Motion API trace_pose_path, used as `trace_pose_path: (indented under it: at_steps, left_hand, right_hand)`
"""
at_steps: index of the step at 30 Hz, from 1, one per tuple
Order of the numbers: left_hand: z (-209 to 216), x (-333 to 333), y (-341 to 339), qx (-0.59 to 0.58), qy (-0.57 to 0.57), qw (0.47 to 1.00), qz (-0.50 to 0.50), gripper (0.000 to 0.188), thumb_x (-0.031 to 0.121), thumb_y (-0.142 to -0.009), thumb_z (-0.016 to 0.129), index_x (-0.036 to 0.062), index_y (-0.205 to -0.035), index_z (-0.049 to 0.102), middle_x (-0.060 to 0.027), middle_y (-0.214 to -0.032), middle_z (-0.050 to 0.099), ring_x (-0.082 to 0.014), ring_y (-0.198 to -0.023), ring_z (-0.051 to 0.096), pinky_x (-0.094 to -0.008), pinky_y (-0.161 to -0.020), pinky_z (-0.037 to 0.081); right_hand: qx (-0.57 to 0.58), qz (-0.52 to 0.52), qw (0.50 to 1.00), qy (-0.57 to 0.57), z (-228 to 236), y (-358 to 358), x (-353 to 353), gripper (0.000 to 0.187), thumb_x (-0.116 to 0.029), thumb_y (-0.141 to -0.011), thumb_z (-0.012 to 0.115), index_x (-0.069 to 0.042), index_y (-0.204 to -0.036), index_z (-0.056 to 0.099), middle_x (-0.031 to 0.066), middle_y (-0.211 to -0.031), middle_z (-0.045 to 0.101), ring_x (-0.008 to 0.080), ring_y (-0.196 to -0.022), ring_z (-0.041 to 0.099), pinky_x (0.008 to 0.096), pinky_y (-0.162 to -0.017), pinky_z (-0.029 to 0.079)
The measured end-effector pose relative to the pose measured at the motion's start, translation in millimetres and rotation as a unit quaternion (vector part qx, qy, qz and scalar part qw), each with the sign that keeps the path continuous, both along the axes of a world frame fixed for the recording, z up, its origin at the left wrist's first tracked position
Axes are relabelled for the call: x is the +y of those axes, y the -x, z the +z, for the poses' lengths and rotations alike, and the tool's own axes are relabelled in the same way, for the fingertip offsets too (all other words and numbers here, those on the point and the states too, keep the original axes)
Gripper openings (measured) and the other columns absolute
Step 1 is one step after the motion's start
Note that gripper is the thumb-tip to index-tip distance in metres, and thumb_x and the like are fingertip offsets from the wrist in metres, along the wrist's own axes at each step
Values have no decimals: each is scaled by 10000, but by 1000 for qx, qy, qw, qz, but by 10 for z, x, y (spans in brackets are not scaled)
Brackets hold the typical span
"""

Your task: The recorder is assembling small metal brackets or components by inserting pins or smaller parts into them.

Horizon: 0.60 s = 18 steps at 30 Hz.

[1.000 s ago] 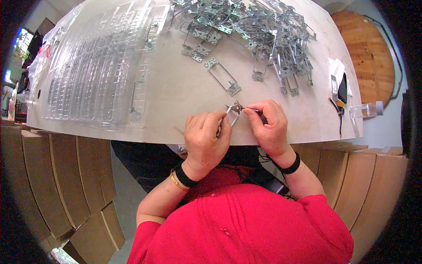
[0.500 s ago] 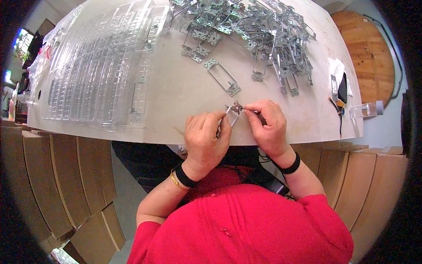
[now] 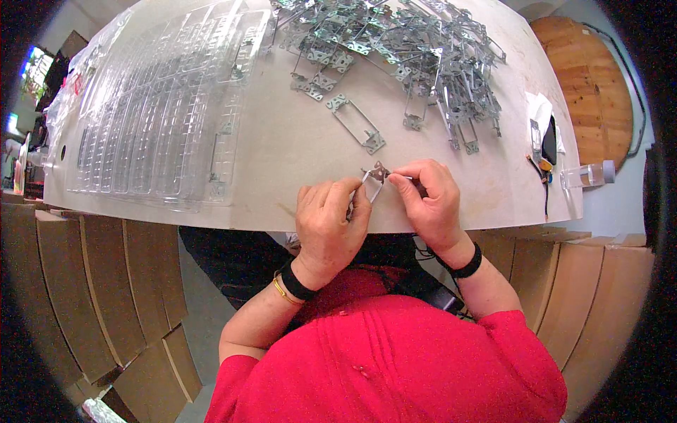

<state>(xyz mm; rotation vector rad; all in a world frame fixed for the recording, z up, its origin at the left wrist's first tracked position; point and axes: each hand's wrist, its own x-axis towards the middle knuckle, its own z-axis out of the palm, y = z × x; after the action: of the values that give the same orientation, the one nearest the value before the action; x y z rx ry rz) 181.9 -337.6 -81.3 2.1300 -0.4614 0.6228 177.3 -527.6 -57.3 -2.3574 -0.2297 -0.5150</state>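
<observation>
1. Hardly anything moves since the earlier frame: your hands and the bracket keep their pose, with only a faint drift of the whole view.
2. Your left hand has thumb and forefinger clamped on the bracket's rails, on your side of the pile.
3. Your right hand holds thumb and forefinger together at the bracket's brownish end; whether they pinch it or some small part, you cannot tell.
4. Expect the bracket to feel light, stiff along its rails and a little slippery; a hard twist could bend it. Hold the rails or the flat end, off the thin edges.
5. Nearer you than the pile, a loose bracket lies flat.
6. Your table is pale, smooth-looking and faintly stained. Left of the pile are clear trays; to its right, a bottle on its side.
7. Cartons stand below, nearer you than the pile, on both sides; a wooden disc is off to its right.
</observation>
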Motion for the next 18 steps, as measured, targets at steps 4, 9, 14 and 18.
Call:
trace_pose_path:
  at_steps: [4, 9, 14, 18]
  left_hand:
    - [-12, -1, -3, -2, -4, 1000, 0, 171, 19, -828, 774, 72, -975, 704, -69, -789, 657, -257, -667, 594, -397, -671, 440]
    - [-6, -4, 4, 6, 0, 1000, -2, 155, 36, -849, 773, 64, -987, 708, -75, -788, 653, -257, -673, 590, -395, -674, 447]
    - [81, 13, 26, 37, -13, 999, 4, 161, 79, -874, 769, 51, -1021, 709, -91, -787, 642, -269, -680, 590, -403, -674, 451]
    - [100, 44, 17, 67, -36, 997, 22, 186, 108, -880, 769, 49, -1045, 705, -98, -793, 633, -284, -706, 597, -409, -676, 457]
  right_hand:
    - [-69, 41, 997, 15, 0, -25, -1, 147, -21, -851, 774, -86, -961, 702, 97, -884, 687, 326, -787, 635, 415, -716, 473]
    - [-113, 45, 993, 12, -9, -9, -25, 155, -10, -849, 772, -85, -968, 706, 101, -896, 689, 322, -795, 638, 410, -707, 474]
    - [57, -9, 990, -130, -40, 35, -50, 103, -63, -911, 775, -69, -996, 717, 91, -893, 697, 213, -750, 635, 334, -669, 496]
    - [79, -19, 984, -160, -38, 31, -42, 97, -79, -932, 769, -57, -1014, 721, 81, -893, 705, 163, -739, 634, 308, -665, 506]
